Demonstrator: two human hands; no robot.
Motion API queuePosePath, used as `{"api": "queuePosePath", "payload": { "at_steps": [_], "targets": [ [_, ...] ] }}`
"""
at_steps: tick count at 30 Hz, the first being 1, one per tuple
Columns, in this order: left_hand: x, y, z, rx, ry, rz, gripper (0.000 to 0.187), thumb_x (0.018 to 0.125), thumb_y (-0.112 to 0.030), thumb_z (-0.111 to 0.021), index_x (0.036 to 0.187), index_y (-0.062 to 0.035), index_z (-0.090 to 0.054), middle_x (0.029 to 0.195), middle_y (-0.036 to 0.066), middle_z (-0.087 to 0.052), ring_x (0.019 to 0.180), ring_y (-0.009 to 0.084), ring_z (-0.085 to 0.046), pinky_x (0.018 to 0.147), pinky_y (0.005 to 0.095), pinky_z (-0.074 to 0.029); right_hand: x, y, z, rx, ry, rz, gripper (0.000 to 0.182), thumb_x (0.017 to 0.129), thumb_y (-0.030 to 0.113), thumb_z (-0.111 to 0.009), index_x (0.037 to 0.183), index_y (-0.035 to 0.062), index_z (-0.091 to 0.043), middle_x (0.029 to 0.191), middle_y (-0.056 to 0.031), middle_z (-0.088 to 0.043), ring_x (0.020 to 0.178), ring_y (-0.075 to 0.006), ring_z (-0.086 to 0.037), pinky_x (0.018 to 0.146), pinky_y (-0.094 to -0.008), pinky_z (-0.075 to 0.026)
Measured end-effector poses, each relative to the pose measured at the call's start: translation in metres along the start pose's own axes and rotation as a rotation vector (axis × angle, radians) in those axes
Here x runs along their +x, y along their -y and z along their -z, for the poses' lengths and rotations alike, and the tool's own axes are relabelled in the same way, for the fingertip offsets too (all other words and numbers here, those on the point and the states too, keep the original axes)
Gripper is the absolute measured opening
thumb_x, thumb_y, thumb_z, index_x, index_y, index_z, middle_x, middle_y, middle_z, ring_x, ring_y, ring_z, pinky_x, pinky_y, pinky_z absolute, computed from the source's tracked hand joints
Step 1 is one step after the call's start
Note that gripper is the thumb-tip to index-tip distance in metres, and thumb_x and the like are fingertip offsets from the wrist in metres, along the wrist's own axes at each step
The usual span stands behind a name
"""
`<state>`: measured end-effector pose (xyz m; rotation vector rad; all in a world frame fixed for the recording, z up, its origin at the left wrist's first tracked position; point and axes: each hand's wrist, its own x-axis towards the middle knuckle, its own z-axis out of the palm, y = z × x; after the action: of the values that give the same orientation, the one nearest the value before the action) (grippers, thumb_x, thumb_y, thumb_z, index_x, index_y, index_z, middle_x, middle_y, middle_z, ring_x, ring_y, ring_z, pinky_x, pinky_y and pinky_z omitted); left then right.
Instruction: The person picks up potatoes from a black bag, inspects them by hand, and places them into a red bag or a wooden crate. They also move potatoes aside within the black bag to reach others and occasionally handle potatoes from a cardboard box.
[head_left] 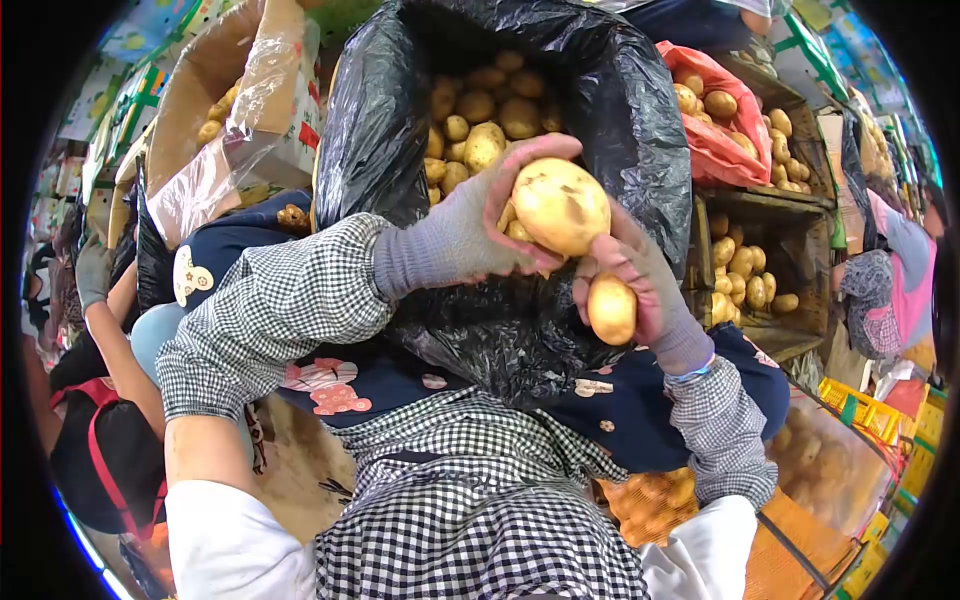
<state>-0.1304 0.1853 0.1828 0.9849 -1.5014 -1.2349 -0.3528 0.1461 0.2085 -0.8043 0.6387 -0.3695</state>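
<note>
My left hand (470,235), in a grey glove with a red palm, grips a large pale potato (560,206) over the mouth of a black plastic bag (390,130). Smaller potatoes show under its fingers. My right hand (645,290), gloved the same way, holds a small potato (611,309) just below and right of the large one. The two hands almost touch. Inside the bag lies a heap of several potatoes (480,115). Checked sleeves and a checked apron cover my arms and lap.
A red bag of potatoes (715,125) and wooden crates with more potatoes (745,275) stand at the right. A cardboard box lined with clear plastic (235,100) is at the upper left. One person sits at the left (95,390), another at the far right (895,290). An orange net sack (650,500) lies by my right knee.
</note>
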Motion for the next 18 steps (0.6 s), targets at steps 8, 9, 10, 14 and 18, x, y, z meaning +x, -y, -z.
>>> {"api": "queuePosePath", "payload": {
  "at_steps": [8,9,10,14,18],
  "targets": [
    [-0.014,-0.006,-0.002,-0.288,0.023,0.323,0.086,0.078,-0.012,-0.079,0.148,-0.0128,-0.029,0.135,0.007,-0.045,0.111,0.0126,-0.055,0.088,0.0253,-0.052,0.009,-0.021,0.008,-0.548,-0.261,0.397,0.087,0.071,0.021,-0.084,0.142,0.0018,-0.039,0.130,-0.0104,-0.051,0.118,-0.0171,-0.051,0.101,-0.0299,-0.042],
    [-0.015,-0.005,-0.003,-0.325,0.024,0.277,0.087,0.079,-0.013,-0.079,0.149,-0.0122,-0.028,0.136,0.007,-0.045,0.114,0.0128,-0.054,0.090,0.0266,-0.052,0.009,-0.023,0.010,-0.607,-0.271,0.395,0.087,0.071,0.022,-0.084,0.142,0.0016,-0.039,0.130,-0.0106,-0.051,0.118,-0.0171,-0.052,0.100,-0.0298,-0.042],
    [-0.018,-0.006,-0.002,-0.490,0.024,0.373,0.084,0.081,-0.014,-0.077,0.149,-0.0122,-0.028,0.135,0.007,-0.045,0.113,0.0141,-0.055,0.091,0.0277,-0.053,0.008,-0.024,0.010,-0.591,-0.273,0.383,0.087,0.071,0.023,-0.084,0.142,0.0016,-0.039,0.131,-0.0110,-0.051,0.118,-0.0171,-0.052,0.100,-0.0299,-0.042],
    [-0.018,-0.007,-0.002,-0.475,0.039,0.437,0.083,0.083,-0.019,-0.075,0.150,-0.0113,-0.026,0.139,0.008,-0.041,0.115,0.0164,-0.055,0.092,0.0296,-0.053,0.008,-0.027,0.016,-0.792,-0.280,0.425,0.083,0.076,0.031,-0.080,0.141,0.0007,-0.039,0.133,-0.0123,-0.049,0.118,-0.0171,-0.051,0.100,-0.0306,-0.042],
    [-0.021,-0.001,-0.005,-0.408,0.065,0.390,0.081,0.086,-0.019,-0.073,0.150,-0.0106,-0.025,0.142,0.007,-0.037,0.114,0.0164,-0.055,0.092,0.0298,-0.053,0.002,-0.016,0.013,-0.393,-0.262,0.210,0.073,0.088,0.039,-0.068,0.141,-0.0012,-0.039,0.137,-0.0131,-0.046,0.120,-0.0179,-0.050,0.101,-0.0308,-0.041]
  ]
}}
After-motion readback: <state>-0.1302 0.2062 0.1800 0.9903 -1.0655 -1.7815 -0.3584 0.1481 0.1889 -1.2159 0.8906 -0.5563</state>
